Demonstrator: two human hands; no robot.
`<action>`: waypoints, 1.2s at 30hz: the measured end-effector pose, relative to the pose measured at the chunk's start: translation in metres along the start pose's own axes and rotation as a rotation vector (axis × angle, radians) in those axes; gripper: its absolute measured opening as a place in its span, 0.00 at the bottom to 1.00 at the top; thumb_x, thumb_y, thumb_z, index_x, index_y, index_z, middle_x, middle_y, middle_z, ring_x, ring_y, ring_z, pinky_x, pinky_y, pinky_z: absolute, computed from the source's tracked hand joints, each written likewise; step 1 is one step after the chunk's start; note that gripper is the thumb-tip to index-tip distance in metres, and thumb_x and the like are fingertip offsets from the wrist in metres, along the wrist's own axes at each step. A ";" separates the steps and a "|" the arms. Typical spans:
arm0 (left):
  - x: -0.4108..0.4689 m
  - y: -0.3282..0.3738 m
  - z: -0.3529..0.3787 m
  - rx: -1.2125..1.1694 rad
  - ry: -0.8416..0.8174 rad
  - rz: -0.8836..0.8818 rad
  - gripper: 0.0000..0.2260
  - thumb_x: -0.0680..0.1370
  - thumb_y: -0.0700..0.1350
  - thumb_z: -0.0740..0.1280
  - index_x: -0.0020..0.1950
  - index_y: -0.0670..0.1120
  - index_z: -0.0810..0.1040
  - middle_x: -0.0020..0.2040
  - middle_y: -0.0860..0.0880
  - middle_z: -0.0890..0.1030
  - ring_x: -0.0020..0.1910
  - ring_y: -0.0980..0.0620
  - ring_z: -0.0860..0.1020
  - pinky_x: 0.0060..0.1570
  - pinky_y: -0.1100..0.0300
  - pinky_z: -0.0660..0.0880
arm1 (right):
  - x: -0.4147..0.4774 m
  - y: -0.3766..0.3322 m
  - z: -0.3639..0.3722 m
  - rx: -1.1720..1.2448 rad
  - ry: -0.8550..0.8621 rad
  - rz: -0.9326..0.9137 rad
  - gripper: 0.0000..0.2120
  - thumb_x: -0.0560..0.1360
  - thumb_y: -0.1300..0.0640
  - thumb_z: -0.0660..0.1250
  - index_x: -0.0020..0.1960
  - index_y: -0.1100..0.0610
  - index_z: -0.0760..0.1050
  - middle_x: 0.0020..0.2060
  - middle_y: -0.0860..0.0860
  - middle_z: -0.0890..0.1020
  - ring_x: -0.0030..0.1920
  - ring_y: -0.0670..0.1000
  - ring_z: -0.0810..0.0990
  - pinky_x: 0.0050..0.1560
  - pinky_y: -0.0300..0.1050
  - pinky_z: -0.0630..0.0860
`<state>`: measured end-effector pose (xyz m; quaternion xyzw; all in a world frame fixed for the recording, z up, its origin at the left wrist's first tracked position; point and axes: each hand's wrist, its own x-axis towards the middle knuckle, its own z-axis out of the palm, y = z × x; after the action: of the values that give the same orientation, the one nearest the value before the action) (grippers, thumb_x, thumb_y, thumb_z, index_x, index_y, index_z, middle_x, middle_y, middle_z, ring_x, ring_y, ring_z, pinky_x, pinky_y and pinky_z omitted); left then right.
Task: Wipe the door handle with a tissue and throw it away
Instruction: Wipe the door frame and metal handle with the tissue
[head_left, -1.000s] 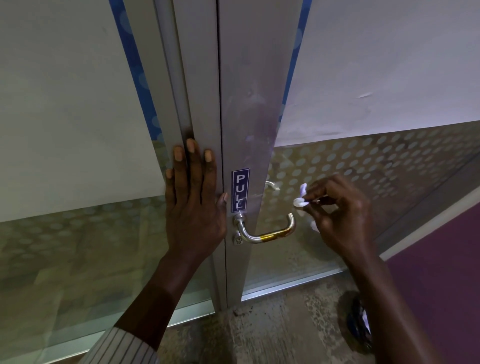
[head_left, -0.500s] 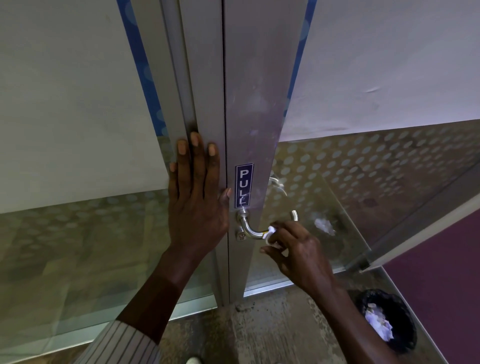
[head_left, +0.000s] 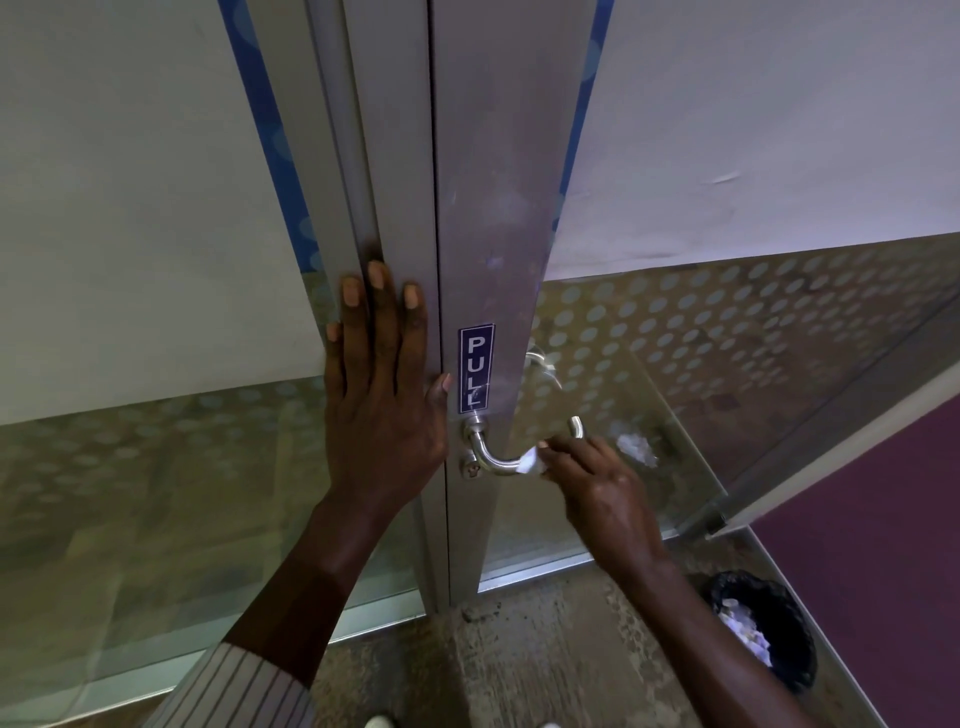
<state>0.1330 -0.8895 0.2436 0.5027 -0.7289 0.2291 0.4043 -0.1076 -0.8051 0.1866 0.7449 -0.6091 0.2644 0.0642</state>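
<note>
A curved silver door handle sticks out of the aluminium door frame, just under a blue PULL sticker. My right hand pinches a small white tissue and presses it onto the middle of the handle bar. My left hand lies flat with spread fingers on the fixed frame post left of the handle. A black bin lined with a black bag and holding crumpled paper stands on the floor at the lower right.
Frosted, dotted glass panels flank the frame; the right door leaf stands ajar. A reflection of white tissue shows in the glass beyond the handle. The floor is worn concrete, with purple flooring at the right.
My right hand has come down from above the handle's tip and put the tissue on the handle bar. The view has shifted so the bin shows fully. My left hand stays flat.
</note>
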 end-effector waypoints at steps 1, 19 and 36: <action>0.000 0.000 -0.001 0.001 -0.003 0.002 0.42 0.87 0.52 0.65 0.92 0.47 0.40 0.92 0.46 0.35 0.92 0.45 0.34 0.91 0.49 0.36 | 0.002 0.011 -0.004 -0.016 0.008 -0.015 0.19 0.70 0.71 0.81 0.59 0.60 0.88 0.55 0.53 0.89 0.49 0.58 0.87 0.38 0.52 0.85; -0.001 0.004 -0.003 -0.022 -0.015 -0.018 0.44 0.87 0.52 0.65 0.92 0.48 0.38 0.91 0.48 0.33 0.92 0.47 0.32 0.91 0.49 0.36 | 0.012 -0.061 0.018 -0.141 -0.086 -0.012 0.20 0.64 0.63 0.85 0.54 0.57 0.87 0.45 0.53 0.86 0.45 0.56 0.86 0.25 0.47 0.76; 0.002 0.004 -0.013 -0.010 -0.047 -0.015 0.45 0.86 0.51 0.67 0.92 0.48 0.39 0.91 0.48 0.33 0.92 0.47 0.32 0.91 0.51 0.37 | -0.017 0.014 0.034 0.137 0.307 0.115 0.19 0.72 0.69 0.81 0.63 0.65 0.86 0.59 0.62 0.87 0.48 0.61 0.85 0.40 0.53 0.83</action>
<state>0.1341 -0.8797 0.2528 0.5115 -0.7354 0.2108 0.3913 -0.1116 -0.8078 0.1461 0.6625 -0.6141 0.4192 0.0904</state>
